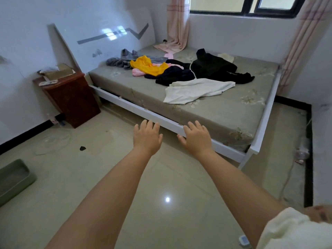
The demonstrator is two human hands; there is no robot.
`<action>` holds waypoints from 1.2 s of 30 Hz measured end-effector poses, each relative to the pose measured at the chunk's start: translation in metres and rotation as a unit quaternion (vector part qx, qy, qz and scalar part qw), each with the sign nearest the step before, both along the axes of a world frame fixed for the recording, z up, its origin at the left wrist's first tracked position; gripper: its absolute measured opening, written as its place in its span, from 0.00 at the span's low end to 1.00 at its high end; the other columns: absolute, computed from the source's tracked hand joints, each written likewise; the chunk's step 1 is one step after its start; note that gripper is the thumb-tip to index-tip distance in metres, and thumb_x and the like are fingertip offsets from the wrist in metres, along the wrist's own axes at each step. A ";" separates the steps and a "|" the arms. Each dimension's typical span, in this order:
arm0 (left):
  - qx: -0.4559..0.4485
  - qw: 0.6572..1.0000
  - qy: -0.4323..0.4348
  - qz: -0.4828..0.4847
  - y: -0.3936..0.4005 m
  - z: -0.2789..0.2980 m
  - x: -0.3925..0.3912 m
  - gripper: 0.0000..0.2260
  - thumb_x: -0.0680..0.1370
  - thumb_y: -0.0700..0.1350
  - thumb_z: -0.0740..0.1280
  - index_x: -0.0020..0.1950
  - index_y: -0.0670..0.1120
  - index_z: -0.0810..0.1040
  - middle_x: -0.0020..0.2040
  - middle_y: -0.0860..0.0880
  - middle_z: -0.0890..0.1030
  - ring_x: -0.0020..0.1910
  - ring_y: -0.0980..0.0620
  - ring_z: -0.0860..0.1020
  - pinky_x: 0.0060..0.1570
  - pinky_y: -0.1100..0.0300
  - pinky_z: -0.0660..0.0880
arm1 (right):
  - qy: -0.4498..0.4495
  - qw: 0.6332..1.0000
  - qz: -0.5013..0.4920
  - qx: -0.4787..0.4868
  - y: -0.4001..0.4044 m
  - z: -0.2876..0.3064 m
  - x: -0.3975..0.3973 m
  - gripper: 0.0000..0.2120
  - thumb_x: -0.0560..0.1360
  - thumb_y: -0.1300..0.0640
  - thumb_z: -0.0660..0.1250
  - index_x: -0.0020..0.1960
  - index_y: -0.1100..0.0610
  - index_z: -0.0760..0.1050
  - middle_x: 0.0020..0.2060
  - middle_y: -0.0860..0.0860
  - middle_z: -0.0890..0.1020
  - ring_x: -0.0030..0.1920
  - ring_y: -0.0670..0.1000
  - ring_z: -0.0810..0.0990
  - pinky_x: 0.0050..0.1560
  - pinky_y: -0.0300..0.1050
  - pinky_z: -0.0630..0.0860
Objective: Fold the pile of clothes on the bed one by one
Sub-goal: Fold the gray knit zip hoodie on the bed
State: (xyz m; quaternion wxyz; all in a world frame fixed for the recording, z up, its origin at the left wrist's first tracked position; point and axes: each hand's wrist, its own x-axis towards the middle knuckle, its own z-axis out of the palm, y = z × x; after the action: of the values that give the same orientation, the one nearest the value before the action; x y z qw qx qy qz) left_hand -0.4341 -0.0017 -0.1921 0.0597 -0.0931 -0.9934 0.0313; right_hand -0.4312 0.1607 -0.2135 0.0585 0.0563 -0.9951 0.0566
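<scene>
At the far left, a green bin (15, 178) sits on the shiny tile floor (167, 178) by the left edge of the view. Past it, a dark red cabinet (71, 97) stands against the white wall, with an open cardboard box (57, 71) on top. Next to the cabinet is the bed (224, 112), with a white frame and a grey-green mattress with pale flowers. The pile of clothes (172, 71) lies unfolded on the far half of the bed, near the headboard side. On the left of the pile is a grey piece (118, 62), then a yellow one (145, 66) with a pink one (137, 72) just under it. Dark clothes (212, 69) lie to the right of those. A white shirt (195, 90) is spread out flat at the front of the pile, closest to the near edge of the bed. The left hand (147, 136) reaches out over the floor, just before the bed's near rail, with its fingers spread wide and nothing in it. The right hand (196, 136) is beside it, over the rail, also wide open and empty. Neither hand touches any clothes. Pink striped curtains (177, 24) hang by the window at the far corner and along the right side. No writing can be read anywhere.
</scene>
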 end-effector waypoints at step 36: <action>0.014 0.994 -0.111 -0.003 -0.128 -0.061 -0.940 0.19 0.79 0.53 0.54 0.68 0.46 0.64 0.65 0.48 0.69 0.64 0.48 0.66 0.60 0.55 0.63 | 0.008 0.998 -0.044 -0.038 -0.078 -0.039 -0.938 0.22 0.78 0.47 0.57 0.67 0.60 0.69 0.67 0.57 0.71 0.70 0.57 0.63 0.63 0.48 0.65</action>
State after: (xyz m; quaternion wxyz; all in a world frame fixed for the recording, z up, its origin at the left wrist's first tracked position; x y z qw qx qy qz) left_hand -1.3740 -0.1300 -0.2529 -0.0491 -0.0982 -0.9939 0.0062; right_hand -1.3696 0.0823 -0.2522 0.0714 0.0111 -0.9932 0.0917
